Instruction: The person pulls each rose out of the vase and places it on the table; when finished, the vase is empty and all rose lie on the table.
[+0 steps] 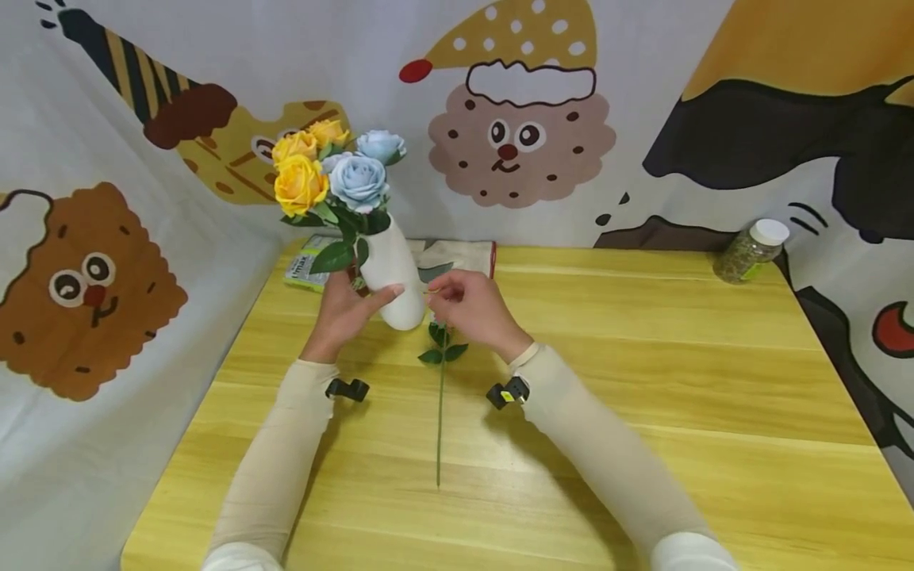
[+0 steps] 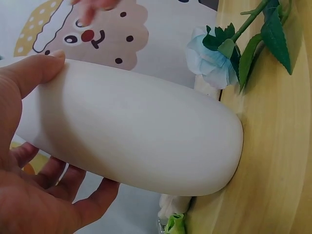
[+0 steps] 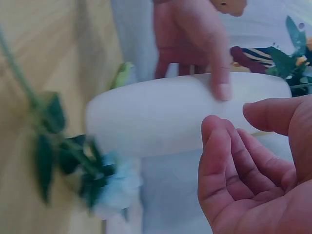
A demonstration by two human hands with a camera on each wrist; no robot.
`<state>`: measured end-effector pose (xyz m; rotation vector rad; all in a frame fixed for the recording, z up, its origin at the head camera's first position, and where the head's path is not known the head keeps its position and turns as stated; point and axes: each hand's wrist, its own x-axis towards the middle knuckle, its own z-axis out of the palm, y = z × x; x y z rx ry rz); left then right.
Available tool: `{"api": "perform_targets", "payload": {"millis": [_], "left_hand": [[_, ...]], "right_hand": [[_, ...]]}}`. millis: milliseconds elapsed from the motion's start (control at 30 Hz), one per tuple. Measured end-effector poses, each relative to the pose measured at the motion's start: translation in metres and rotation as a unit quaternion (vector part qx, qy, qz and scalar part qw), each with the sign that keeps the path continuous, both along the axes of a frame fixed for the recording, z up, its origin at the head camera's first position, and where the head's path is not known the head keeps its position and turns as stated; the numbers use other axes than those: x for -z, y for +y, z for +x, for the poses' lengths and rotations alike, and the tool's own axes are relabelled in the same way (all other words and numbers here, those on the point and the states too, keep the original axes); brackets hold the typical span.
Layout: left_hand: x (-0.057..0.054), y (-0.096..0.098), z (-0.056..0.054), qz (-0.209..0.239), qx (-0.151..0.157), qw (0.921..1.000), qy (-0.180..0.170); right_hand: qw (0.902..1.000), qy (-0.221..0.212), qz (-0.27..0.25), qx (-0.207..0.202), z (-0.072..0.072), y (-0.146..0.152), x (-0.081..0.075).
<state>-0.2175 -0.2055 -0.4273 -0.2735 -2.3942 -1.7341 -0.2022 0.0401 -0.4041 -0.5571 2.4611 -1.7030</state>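
My left hand [image 1: 343,313] grips a white vase [image 1: 391,274], its thumb on the near side and its fingers around the left. The vase leans a little in the head view; whether its base touches the table I cannot tell. Yellow roses [image 1: 301,185] and light-blue roses [image 1: 359,182] with green leaves stand in its mouth. Just right of the vase is my right hand [image 1: 474,309], fingers loosely bent, with nothing between thumb and fingertips in the right wrist view. Below it a single blue rose [image 2: 209,58] lies on the table, stem towards me, its bloom mostly hidden in the head view.
A wooden table [image 1: 643,381] backs onto a cartoon-printed cloth [image 1: 664,206]. Behind the vase lie a green-and-white packet [image 1: 303,266] and a pale cloth with a red edge [image 1: 474,255]. A white-lidded jar [image 1: 750,252] stands at the back right corner.
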Motion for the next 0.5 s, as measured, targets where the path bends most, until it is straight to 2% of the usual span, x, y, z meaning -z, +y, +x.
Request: {"api": "perform_targets", "payload": {"millis": [300,500], "left_hand": [[-0.001,-0.002,0.001,0.003,0.005,1.0,-0.002],[-0.002,0.0,-0.001,0.005,0.01,0.9999,-0.003]], "right_hand": [[0.9968,0.077,0.014,0.018,-0.017,-0.016,-0.039],[0.9952,0.094,-0.001,0.029,-0.033,-0.022,-0.061]]}}
